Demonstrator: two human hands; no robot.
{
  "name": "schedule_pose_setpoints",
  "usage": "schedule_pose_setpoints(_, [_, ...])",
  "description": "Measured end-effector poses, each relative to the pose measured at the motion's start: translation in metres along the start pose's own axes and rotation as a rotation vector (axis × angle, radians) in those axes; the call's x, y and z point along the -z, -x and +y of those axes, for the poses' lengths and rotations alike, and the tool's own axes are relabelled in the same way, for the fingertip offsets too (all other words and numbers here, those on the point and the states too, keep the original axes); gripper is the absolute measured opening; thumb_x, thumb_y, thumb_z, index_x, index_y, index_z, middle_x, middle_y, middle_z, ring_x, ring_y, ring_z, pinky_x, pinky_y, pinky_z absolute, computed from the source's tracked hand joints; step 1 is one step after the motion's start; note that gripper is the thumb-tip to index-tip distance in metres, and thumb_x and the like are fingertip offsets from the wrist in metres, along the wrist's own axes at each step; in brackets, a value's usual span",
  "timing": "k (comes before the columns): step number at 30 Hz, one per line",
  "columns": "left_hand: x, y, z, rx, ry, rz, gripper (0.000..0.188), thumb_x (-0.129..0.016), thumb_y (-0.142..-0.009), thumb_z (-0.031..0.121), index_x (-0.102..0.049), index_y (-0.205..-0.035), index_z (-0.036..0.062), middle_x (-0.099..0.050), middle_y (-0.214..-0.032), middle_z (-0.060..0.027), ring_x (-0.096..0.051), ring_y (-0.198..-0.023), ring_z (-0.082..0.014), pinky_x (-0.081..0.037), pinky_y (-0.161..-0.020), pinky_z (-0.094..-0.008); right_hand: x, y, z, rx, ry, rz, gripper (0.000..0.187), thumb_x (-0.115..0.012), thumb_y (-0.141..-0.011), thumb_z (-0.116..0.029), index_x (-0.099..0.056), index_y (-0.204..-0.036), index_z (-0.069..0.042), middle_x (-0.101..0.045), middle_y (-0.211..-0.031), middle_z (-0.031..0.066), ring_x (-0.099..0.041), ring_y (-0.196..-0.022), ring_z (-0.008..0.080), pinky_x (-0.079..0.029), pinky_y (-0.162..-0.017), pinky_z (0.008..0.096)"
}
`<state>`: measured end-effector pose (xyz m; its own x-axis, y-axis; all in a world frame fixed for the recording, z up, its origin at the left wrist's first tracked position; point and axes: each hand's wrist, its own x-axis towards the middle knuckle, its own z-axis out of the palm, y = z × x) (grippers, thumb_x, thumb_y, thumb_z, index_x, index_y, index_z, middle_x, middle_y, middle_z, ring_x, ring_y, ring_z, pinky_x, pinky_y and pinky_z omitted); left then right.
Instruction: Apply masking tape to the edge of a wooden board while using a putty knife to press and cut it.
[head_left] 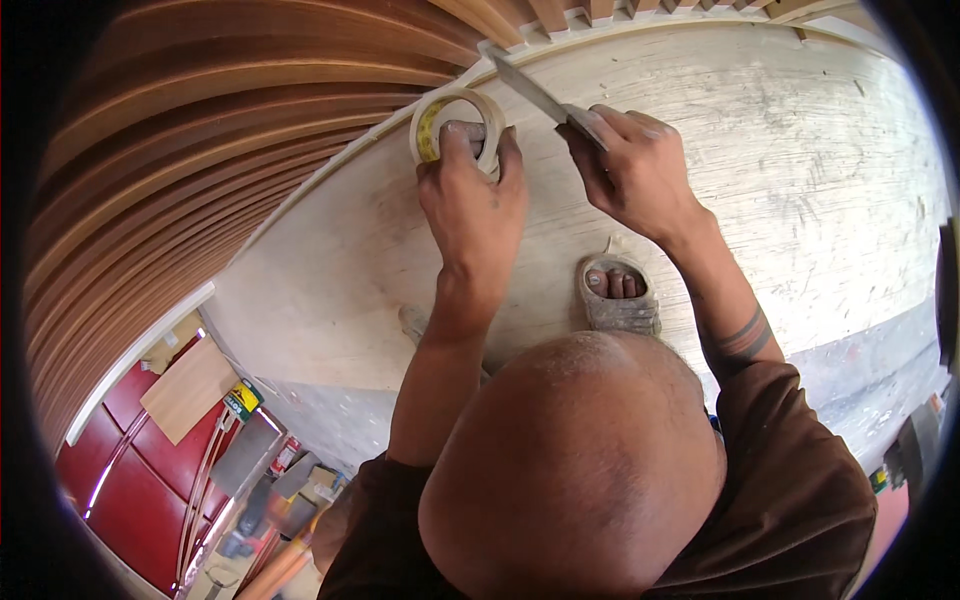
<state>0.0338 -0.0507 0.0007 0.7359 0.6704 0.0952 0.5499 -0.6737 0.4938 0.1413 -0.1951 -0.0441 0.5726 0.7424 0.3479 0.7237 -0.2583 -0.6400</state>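
In my left hand [470,205] is a roll of pale masking tape [420,125], with fingers through its core and the thumb against its outer side. My right hand [635,170] is closed around a knife with a long, flat grey blade [530,85]. The blade slants up and left, its tip close to the white strip [385,125] at the foot of the brown wooden slats [250,100]. Whether the tip touches that strip I cannot tell. Both hands are above a pale, scuffed wooden board [780,170].
A foot in a dusty sandal [620,295] stands on the board. Paint-spotted grey sheeting [850,350] lies along its near edge. At lower left are red panels [140,470], a loose wooden board [190,390] and a jumble of tools and boxes [275,510].
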Motion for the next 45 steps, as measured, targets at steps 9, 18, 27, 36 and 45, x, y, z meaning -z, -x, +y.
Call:
schedule_pose_setpoints(9, [-0.003,-0.003,0.003,0.030,0.014,0.007,0.026,-0.079,-0.092,0.019,-0.066,-0.101,-0.0017,-0.072,-0.090,-0.0247,-0.068,-0.084,-0.0485,-0.054,-0.082,-0.0550,-0.012,-0.018,0.010,-0.035,0.006,0.085,0.028,-0.072,-0.095,-0.018,-0.071,-0.122,-0.010,-0.068,-0.085,0.0089,-0.069,-0.072,0.0343,-0.056,-0.064,0.0453])
schedule_pose_setpoints(18, [-0.003,0.014,0.003,0.018,0.080,-0.004,0.027,-0.080,-0.091,0.018,-0.066,-0.102,-0.0020,-0.073,-0.091,-0.0245,-0.068,-0.086,-0.0484,-0.054,-0.081,-0.0538,-0.015,-0.024,0.011,0.000,0.001,0.074,0.028,-0.072,-0.095,-0.018,-0.071,-0.122,-0.009,-0.070,-0.088,0.0098,-0.070,-0.075,0.0351,-0.056,-0.065,0.0453])
schedule_pose_setpoints(27, [0.005,0.020,0.017,0.052,0.263,-0.086,0.025,-0.080,-0.092,0.016,-0.065,-0.102,-0.0008,-0.073,-0.090,-0.0224,-0.071,-0.085,-0.0462,-0.056,-0.076,-0.0518,-0.015,-0.023,0.011,-0.003,-0.028,0.081,0.028,-0.073,-0.097,-0.018,-0.072,-0.122,-0.009,-0.070,-0.089,0.0100,-0.070,-0.076,0.0351,-0.056,-0.065,0.0451])
schedule_pose_setpoints(36, [-0.012,0.027,0.013,0.013,0.334,-0.053,0.025,-0.079,-0.092,0.013,-0.062,-0.102,-0.0004,-0.072,-0.094,-0.0244,-0.071,-0.086,-0.0460,-0.056,-0.078,-0.0528,-0.009,-0.029,0.009,0.028,0.024,0.011,0.031,-0.073,-0.096,-0.021,-0.071,-0.125,-0.009,-0.071,-0.088,0.0108,-0.071,-0.076,0.0350,-0.057,-0.065,0.0454])
schedule_pose_setpoints(45, [-0.009,0.026,0.015,0.058,0.270,-0.025,0.025,-0.079,-0.092,0.016,-0.064,-0.103,-0.0004,-0.072,-0.095,-0.0229,-0.066,-0.090,-0.0465,-0.052,-0.084,-0.0551,-0.009,-0.030,0.002,0.053,0.057,-0.049,0.033,-0.074,-0.094,-0.021,-0.070,-0.124,-0.007,-0.070,-0.086,0.0109,-0.071,-0.076,0.0352,-0.057,-0.065,0.0456])
